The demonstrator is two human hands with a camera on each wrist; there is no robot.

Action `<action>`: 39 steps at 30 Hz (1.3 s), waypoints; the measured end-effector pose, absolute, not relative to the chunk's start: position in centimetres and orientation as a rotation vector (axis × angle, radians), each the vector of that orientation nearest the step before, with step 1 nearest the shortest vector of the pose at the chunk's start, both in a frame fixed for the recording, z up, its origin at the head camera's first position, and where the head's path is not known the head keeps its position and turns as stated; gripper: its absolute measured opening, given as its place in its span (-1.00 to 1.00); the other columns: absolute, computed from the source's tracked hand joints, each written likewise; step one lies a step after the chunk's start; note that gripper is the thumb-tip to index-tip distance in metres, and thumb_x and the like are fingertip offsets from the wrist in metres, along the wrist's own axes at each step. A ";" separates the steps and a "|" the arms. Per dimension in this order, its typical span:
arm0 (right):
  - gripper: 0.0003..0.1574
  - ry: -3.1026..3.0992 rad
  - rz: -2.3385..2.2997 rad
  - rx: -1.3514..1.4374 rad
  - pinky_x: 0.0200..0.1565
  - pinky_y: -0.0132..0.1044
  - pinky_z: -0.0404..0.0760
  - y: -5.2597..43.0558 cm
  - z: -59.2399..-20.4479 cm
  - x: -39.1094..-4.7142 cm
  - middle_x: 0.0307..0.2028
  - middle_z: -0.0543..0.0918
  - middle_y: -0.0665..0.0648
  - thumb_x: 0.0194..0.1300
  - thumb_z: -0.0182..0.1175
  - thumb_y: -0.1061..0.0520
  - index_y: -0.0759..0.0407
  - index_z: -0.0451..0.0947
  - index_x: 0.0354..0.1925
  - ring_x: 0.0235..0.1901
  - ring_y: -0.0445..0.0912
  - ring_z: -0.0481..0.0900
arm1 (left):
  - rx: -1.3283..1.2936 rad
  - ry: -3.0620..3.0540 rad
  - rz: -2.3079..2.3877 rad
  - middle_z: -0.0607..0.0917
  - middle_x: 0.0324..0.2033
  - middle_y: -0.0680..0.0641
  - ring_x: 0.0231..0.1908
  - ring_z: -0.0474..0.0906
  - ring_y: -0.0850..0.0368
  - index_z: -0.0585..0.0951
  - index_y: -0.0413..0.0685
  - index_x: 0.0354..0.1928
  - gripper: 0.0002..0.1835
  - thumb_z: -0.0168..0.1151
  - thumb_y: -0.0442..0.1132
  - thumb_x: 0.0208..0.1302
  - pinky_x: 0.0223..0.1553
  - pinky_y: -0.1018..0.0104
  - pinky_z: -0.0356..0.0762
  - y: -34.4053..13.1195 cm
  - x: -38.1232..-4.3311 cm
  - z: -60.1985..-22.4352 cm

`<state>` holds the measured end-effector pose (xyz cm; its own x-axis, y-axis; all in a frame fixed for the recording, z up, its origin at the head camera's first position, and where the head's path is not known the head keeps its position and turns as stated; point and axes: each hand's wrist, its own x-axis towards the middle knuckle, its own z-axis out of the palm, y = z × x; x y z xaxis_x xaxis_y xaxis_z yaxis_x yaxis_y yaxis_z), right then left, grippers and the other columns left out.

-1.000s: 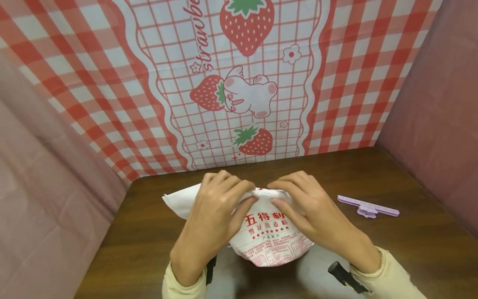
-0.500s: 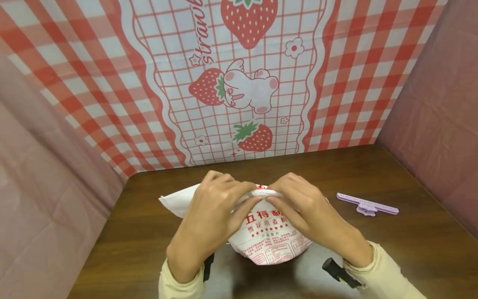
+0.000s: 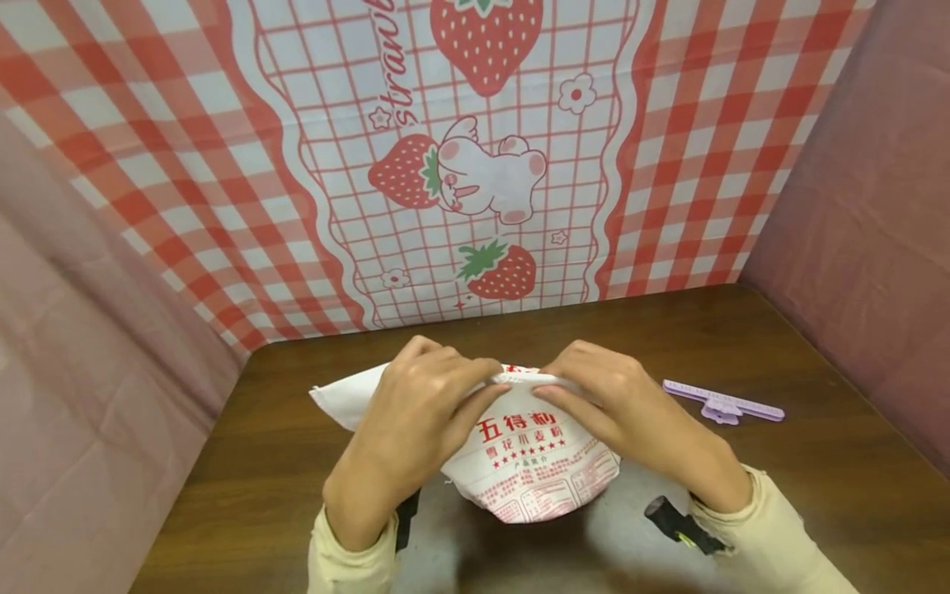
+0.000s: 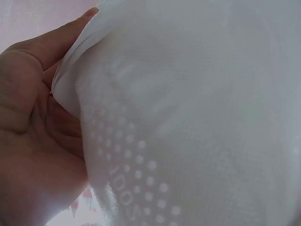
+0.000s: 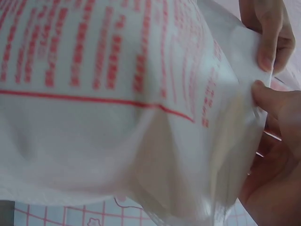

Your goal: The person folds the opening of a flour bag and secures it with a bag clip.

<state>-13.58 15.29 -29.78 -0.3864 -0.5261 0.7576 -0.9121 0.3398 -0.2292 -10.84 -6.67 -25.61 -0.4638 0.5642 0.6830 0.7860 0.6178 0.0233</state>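
Note:
A white woven flour bag (image 3: 530,470) with red printing stands at the table's near middle, its top edge folded into a narrow roll. My left hand (image 3: 416,412) pinches that fold between thumb and fingers on the left. On the right, my right hand (image 3: 623,404) grips the same fold, thumb on the near side and fingers over the far side. A white corner of the bag sticks out beyond my left hand. The left wrist view is mostly filled by the bag's pale side (image 4: 188,94). Both thumbs show at the bag's edge in the right wrist view.
A lilac sealing clip (image 3: 723,402) lies on the brown wooden table (image 3: 245,470) to the right of the bag. Behind the table hangs a red-and-white strawberry cloth (image 3: 482,165). Pink curtains (image 3: 96,330) close off both sides.
The bag's top edge has been turned over into a tighter roll under both hands, and red print shows behind it. The clip has stayed in place on the table.

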 end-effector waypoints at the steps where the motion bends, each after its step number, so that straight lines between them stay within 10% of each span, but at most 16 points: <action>1: -0.79 -2.048 0.877 1.255 -0.33 -0.58 0.39 15.5 -29.8 -13.7 -0.35 0.53 -0.14 0.04 0.28 0.26 0.05 0.55 -0.30 -0.36 -0.32 0.42 | -1.054 -2.198 -0.444 0.65 -0.52 0.12 -0.51 0.51 0.28 0.64 -0.02 -0.35 -0.84 0.18 -0.11 0.17 -0.29 0.34 0.32 -6.6 -10.8 -25.6; 39: -0.88 -2.402 0.785 1.164 -0.41 -0.61 0.41 19.3 -28.9 -13.7 -0.37 0.54 -0.25 0.11 0.24 0.06 -0.12 0.59 -0.30 -0.40 -0.38 0.48 | -1.069 -2.147 -0.489 0.63 -0.57 0.12 -0.55 0.46 0.28 0.62 -0.05 -0.33 -0.86 0.20 -0.16 0.15 -0.31 0.33 0.32 -6.3 -11.0 -25.7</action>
<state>-13.74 19.35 -28.92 -0.5973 -0.6000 0.5322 -0.7985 0.5069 -0.3247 -10.96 -6.28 -25.72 -0.4316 0.5498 0.7151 0.8052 0.5921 0.0308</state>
